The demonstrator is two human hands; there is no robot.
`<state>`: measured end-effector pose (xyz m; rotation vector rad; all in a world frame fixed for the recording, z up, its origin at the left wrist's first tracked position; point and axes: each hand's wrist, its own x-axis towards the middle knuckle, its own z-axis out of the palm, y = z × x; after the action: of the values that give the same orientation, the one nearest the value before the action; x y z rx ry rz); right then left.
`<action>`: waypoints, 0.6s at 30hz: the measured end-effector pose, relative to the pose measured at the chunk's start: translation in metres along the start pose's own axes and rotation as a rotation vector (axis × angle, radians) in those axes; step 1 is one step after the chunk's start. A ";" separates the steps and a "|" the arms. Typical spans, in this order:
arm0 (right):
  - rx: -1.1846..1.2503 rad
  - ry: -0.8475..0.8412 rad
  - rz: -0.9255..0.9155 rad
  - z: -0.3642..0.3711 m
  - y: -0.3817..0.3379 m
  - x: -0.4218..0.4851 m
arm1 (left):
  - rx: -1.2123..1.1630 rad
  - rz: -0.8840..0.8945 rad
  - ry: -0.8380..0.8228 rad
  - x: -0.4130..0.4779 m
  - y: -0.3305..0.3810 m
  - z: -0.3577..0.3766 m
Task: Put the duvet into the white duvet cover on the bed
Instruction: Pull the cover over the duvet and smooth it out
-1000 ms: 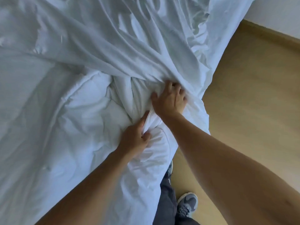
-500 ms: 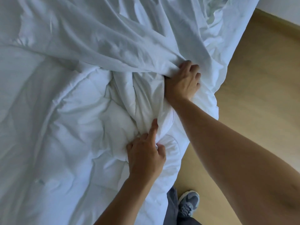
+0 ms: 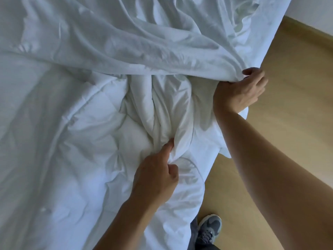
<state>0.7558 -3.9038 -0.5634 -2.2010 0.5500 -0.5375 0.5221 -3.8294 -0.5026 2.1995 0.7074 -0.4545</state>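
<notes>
A puffy quilted white duvet lies bunched across the bed below me. The thin, wrinkled white duvet cover drapes over its far part, its open edge running across the middle of the view. My left hand grips a bunched fold of the duvet near the bed's right edge, index finger extended along the fabric. My right hand grips the cover's edge at the right side of the bed, holding it raised off the duvet beyond the mattress edge.
Light wooden floor runs along the bed's right side up to a white wall at top right. My grey shoe and trouser leg stand close against the bed at the bottom.
My right hand has pulled the cover's edge rightward and outward past the bed's side, opening the gap over the duvet. My left hand kept its grip on the duvet fold.
</notes>
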 end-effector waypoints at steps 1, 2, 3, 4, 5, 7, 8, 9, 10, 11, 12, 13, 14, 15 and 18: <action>-0.039 0.024 0.032 -0.003 -0.002 0.003 | -0.025 0.010 -0.009 0.000 -0.001 -0.002; -0.071 0.037 0.038 -0.006 -0.005 0.005 | -0.049 0.015 -0.016 0.002 -0.003 -0.002; -0.082 0.022 0.002 -0.009 -0.005 0.006 | -0.072 0.016 -0.025 0.005 -0.004 -0.002; -0.070 -0.044 -0.071 -0.013 -0.006 0.002 | -0.093 0.017 -0.036 0.009 -0.006 -0.001; -0.048 -0.162 -0.173 -0.017 -0.006 -0.007 | -0.108 0.018 -0.051 0.012 -0.007 0.001; -0.100 -0.408 -0.425 -0.022 -0.010 -0.037 | -0.129 0.027 -0.090 0.020 -0.008 0.004; -0.161 -0.518 -0.535 -0.021 -0.014 -0.051 | -0.141 0.027 -0.110 0.024 -0.009 0.005; -0.205 -0.602 -0.622 -0.015 -0.018 -0.060 | -0.151 0.023 -0.127 0.027 -0.010 0.006; -0.229 -0.651 -0.669 -0.010 -0.025 -0.064 | -0.157 0.022 -0.142 0.030 -0.011 0.007; -0.228 -0.658 -0.692 -0.002 -0.030 -0.062 | -0.160 0.023 -0.156 0.031 -0.013 0.008; -0.204 -0.625 -0.700 0.005 -0.036 -0.057 | -0.165 0.025 -0.170 0.032 -0.014 0.008; -0.159 -0.554 -0.699 0.013 -0.040 -0.049 | -0.177 0.030 -0.183 0.033 -0.016 0.008; -0.114 -0.480 -0.683 0.021 -0.043 -0.038 | -0.194 0.039 -0.192 0.033 -0.018 0.008; -0.102 -0.441 -0.646 0.030 -0.047 -0.028 | -0.212 0.048 -0.198 0.035 -0.021 0.008; -0.385 -0.629 -0.532 0.055 -0.052 -0.003 | -0.258 0.040 -0.201 0.041 -0.031 0.010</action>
<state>0.7941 -3.8391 -0.5568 -2.7131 -0.3023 0.0343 0.5344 -3.8061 -0.5481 1.8922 0.5780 -0.5254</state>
